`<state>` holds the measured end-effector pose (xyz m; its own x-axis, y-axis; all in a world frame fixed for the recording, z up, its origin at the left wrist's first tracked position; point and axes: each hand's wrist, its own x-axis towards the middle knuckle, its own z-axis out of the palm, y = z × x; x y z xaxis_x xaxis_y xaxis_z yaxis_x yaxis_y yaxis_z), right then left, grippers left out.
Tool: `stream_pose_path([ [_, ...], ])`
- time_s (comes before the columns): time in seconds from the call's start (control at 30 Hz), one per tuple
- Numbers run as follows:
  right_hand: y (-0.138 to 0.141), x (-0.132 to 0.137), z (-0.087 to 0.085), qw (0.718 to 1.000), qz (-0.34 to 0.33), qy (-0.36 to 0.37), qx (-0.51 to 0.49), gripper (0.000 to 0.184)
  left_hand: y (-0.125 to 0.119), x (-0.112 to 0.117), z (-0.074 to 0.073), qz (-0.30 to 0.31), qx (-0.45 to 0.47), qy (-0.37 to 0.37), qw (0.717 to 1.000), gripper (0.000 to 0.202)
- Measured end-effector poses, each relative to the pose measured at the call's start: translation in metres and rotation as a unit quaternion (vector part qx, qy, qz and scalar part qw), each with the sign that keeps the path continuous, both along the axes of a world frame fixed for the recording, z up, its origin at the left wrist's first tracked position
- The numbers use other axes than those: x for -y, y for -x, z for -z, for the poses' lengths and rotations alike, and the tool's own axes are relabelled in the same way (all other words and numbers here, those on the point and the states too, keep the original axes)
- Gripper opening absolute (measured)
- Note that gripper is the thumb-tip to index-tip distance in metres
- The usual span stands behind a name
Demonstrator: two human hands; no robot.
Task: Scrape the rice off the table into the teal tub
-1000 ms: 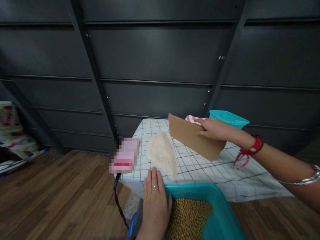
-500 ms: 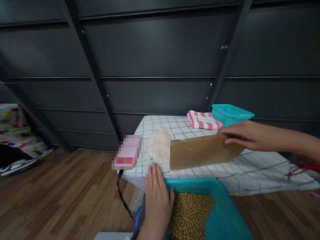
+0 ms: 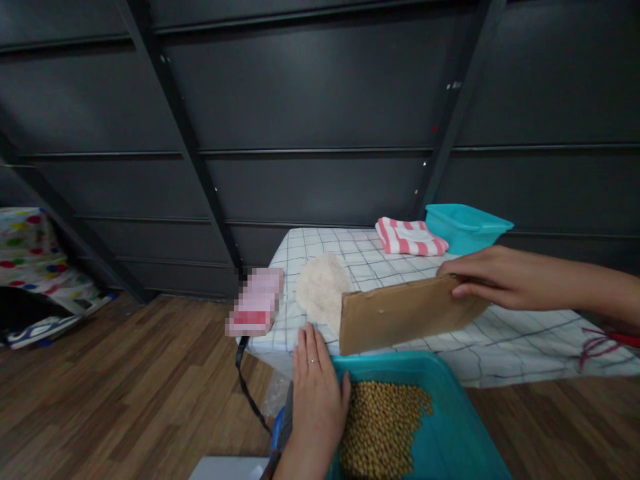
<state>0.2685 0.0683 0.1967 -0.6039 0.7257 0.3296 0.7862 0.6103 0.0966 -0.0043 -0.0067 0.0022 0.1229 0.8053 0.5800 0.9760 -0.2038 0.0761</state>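
Note:
My right hand (image 3: 487, 277) pinches the right end of a flat piece of brown cardboard (image 3: 395, 313) between thumb and fingers. The cardboard stands on edge near the table's front side, its left end partly covering a pale heap of fine grains (image 3: 323, 283). My left hand (image 3: 317, 393) lies with fingers stretched out along the left rim of a teal tub (image 3: 460, 413), the thumb over the inner side. Yellow-brown soybeans (image 3: 380, 427) lie in the tub's left part, just below the table's front edge.
A white checked cloth (image 3: 360, 243) covers the table. At its back lie a folded red-and-white striped towel (image 3: 413, 237) and a second teal tub (image 3: 465, 230). A pink blurred item (image 3: 257, 300) with a black strap (image 3: 243, 380) is at the left edge. Behind stands a dark panelled wall (image 3: 310, 100).
My right hand has brought the cardboard slightly down, toward the front edge and the soybean tub. My left hand stays on the tub's rim.

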Motion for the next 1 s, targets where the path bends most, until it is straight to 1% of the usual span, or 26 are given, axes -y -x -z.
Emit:
stream_pose_path([
  [0.07, 0.003, -0.001, 0.003, 1.0, -0.006, 0.009, 0.005, 0.028, 0.001, 0.0, 0.001, -0.01, 0.0, 0.003, 1.0, 0.073],
  [0.17, 0.012, -0.005, 0.001, 0.999, -0.023, 0.031, 0.01, 0.026, 0.002, 0.0, 0.001, 0.007, -0.016, 0.008, 1.0, 0.073],
  [0.33, 0.022, -0.011, -0.013, 0.985, -0.092, 0.137, 0.058, 0.026, 0.002, 0.001, 0.001, 0.0, -0.019, 0.004, 1.0, 0.075],
  [0.4, 0.025, -0.013, -0.015, 0.981, -0.101, 0.152, 0.068, 0.025, 0.002, 0.0, 0.001, -0.005, -0.01, 0.005, 1.0, 0.076],
  [0.53, 0.032, -0.018, -0.014, 0.984, -0.097, 0.133, 0.074, 0.021, 0.002, -0.001, 0.002, 0.004, -0.008, -0.001, 1.0, 0.078],
  [0.63, 0.036, -0.019, -0.018, 0.986, -0.097, 0.123, 0.058, 0.02, 0.0, 0.0, 0.0, -0.007, 0.001, -0.01, 1.0, 0.078],
  [0.73, 0.035, -0.016, -0.02, 0.984, -0.098, 0.133, 0.063, 0.022, -0.003, 0.0, -0.002, -0.014, 0.015, -0.016, 1.0, 0.078],
  [0.8, 0.034, -0.015, -0.018, 0.983, -0.096, 0.138, 0.077, 0.023, -0.006, 0.0, -0.003, -0.019, 0.025, -0.018, 0.999, 0.078],
  [0.9, 0.037, -0.016, -0.014, 0.985, -0.084, 0.125, 0.09, 0.024, -0.008, 0.0, -0.002, -0.029, 0.032, -0.02, 0.999, 0.079],
  [1.0, 0.047, -0.015, -0.011, 0.987, -0.104, 0.105, 0.066, 0.024, -0.009, -0.001, -0.002, -0.034, 0.034, -0.025, 0.999, 0.081],
])
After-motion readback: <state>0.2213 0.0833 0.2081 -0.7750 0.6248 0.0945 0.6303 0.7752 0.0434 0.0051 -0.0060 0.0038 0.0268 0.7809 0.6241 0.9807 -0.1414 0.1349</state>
